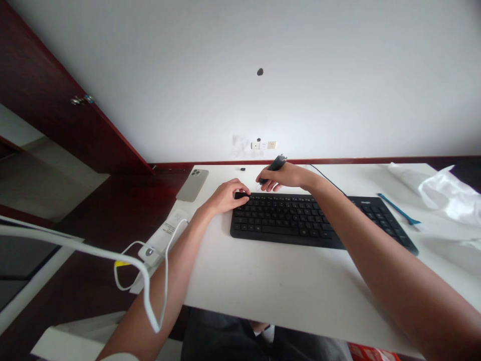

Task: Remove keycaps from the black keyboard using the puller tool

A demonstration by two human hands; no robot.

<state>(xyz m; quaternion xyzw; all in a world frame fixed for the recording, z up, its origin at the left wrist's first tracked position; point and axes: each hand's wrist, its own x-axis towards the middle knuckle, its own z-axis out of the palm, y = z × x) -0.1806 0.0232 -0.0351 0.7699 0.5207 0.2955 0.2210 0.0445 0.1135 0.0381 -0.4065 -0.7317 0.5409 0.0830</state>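
Note:
A black full-size keyboard lies on the white desk, angled slightly. My left hand rests with curled fingers on its top left corner, and I cannot tell whether it grips a key. My right hand is above the keyboard's top edge, holding a dark, slim tool whose tip is hidden by my fingers. The tool's exact kind is unclear.
A smartphone lies face down at the desk's left edge, next to a white charger with a white cable. A blue tool and white plastic sheeting lie at right. Wall sockets sit behind.

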